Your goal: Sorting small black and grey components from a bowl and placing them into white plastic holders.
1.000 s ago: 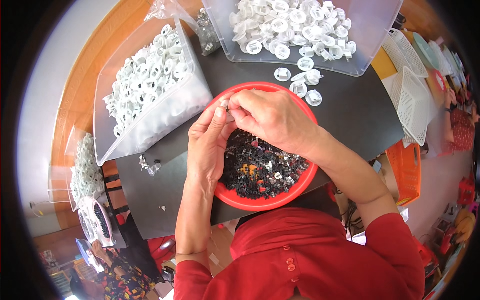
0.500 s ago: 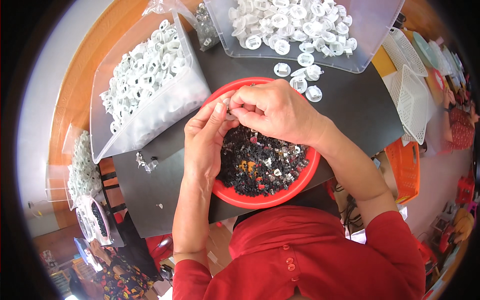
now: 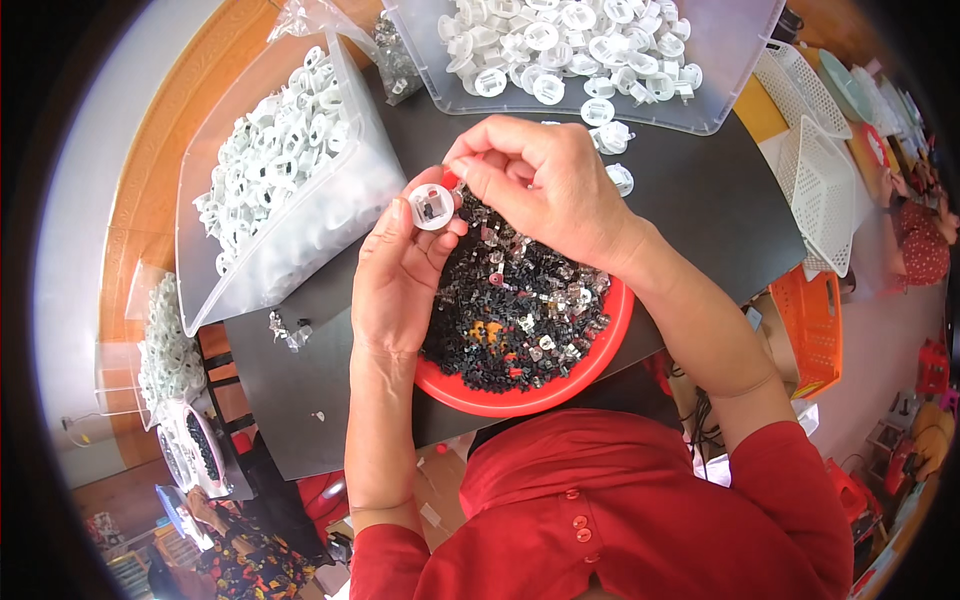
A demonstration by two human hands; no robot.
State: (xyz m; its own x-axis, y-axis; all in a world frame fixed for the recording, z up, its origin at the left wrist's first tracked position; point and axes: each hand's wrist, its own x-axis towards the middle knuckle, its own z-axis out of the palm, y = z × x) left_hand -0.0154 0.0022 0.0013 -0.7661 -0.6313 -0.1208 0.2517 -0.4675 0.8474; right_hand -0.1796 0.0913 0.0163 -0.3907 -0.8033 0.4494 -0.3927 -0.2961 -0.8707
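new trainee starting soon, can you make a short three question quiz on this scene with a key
1. Which hand holds the round white part?
2. What is the main colour of the small pieces in the red bowl: a) green, b) black, c) blue?
3. True or false: loose white discs lie on the dark table.

Key: 1. The left hand; 2. b; 3. true.

The bowl [image 3: 500, 404] sits on the table [image 3: 700, 220]; over my link I see one bin [image 3: 325, 230] left of it, another bin [image 3: 732, 75] behind.
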